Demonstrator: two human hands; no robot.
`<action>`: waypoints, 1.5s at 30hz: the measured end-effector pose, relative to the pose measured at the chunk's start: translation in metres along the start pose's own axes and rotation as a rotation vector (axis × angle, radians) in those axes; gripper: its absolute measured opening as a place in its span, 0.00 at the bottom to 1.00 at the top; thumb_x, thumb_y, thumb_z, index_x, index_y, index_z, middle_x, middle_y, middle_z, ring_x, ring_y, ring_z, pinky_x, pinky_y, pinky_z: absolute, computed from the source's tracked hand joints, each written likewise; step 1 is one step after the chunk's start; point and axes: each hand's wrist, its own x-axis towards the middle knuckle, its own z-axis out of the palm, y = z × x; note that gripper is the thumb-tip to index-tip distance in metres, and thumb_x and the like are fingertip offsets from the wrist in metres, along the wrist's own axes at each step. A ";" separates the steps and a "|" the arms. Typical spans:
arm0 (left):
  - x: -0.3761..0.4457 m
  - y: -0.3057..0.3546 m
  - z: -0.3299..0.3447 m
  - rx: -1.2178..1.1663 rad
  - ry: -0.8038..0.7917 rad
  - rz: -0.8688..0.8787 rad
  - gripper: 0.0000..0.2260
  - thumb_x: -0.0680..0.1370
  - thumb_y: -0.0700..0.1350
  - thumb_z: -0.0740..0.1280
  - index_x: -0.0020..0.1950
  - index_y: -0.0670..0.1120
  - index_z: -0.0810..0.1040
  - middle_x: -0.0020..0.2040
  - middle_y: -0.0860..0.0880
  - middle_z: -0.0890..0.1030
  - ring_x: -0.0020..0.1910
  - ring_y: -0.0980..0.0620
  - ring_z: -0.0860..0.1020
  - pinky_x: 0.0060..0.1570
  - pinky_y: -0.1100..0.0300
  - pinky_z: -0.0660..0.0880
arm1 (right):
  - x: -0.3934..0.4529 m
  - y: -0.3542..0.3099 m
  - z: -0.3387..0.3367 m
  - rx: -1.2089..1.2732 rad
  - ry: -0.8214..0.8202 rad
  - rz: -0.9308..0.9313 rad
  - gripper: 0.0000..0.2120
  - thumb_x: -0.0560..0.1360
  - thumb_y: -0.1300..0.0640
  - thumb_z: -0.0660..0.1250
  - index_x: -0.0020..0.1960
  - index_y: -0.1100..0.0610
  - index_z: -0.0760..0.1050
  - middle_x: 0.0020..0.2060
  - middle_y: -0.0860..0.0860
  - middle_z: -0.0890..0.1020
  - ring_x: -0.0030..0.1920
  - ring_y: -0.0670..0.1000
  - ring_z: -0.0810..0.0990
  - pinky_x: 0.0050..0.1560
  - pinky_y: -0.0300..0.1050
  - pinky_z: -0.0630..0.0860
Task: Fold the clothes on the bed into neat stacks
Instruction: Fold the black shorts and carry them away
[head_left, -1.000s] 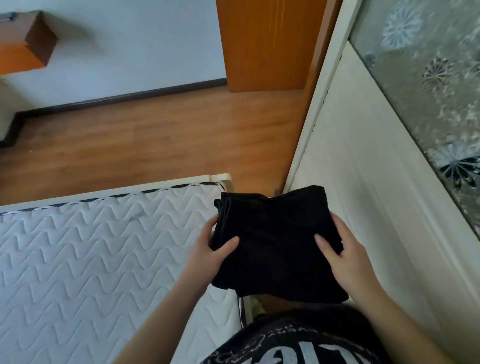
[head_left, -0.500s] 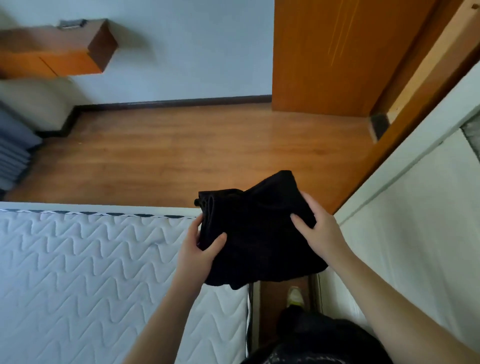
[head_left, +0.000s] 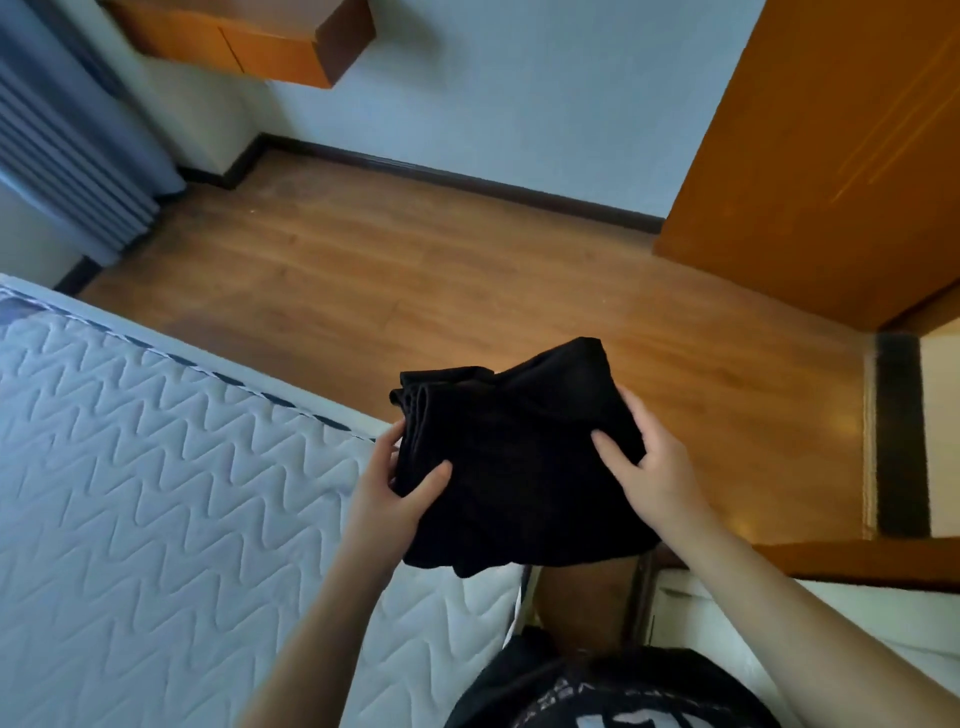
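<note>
A folded black garment (head_left: 514, 462) hangs in the air over the bed's corner and the floor gap beside it. My left hand (head_left: 389, 493) grips its left edge, thumb on top and fingers underneath. My right hand (head_left: 644, 467) holds its right edge the same way, thumb pressed on the cloth. The white quilted mattress (head_left: 156, 493) lies to the left and below; no other clothes show on the part of it in view.
Wooden floor (head_left: 415, 291) spreads ahead. An orange door (head_left: 810, 156) stands at the right, a wall-mounted wooden cabinet (head_left: 270, 36) at the top left and a grey curtain (head_left: 67, 145) at far left. A white panel (head_left: 779, 613) lies at the lower right.
The view has swung left, away from the patterned glass panel and toward the floor and curtain. Both hands keep the same hold on the black garment, which stays folded.
</note>
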 end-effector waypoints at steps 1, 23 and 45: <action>0.008 0.001 0.001 -0.004 0.002 -0.007 0.27 0.67 0.59 0.76 0.65 0.66 0.72 0.54 0.54 0.83 0.53 0.53 0.83 0.51 0.49 0.81 | 0.008 -0.003 -0.003 -0.006 -0.010 0.007 0.27 0.78 0.48 0.66 0.75 0.41 0.62 0.65 0.29 0.70 0.65 0.34 0.71 0.66 0.44 0.73; 0.219 0.115 0.174 -0.103 0.376 -0.084 0.24 0.69 0.55 0.75 0.63 0.68 0.73 0.53 0.56 0.84 0.51 0.54 0.84 0.44 0.59 0.82 | 0.354 0.013 -0.126 -0.058 -0.322 -0.098 0.27 0.79 0.51 0.66 0.75 0.41 0.60 0.66 0.31 0.68 0.63 0.28 0.67 0.62 0.25 0.66; 0.333 0.158 0.117 -0.307 0.756 -0.044 0.26 0.66 0.58 0.77 0.61 0.69 0.72 0.52 0.58 0.83 0.51 0.56 0.83 0.43 0.61 0.81 | 0.546 -0.083 -0.038 -0.152 -0.575 -0.354 0.28 0.78 0.47 0.66 0.74 0.35 0.60 0.68 0.30 0.69 0.66 0.30 0.67 0.62 0.26 0.63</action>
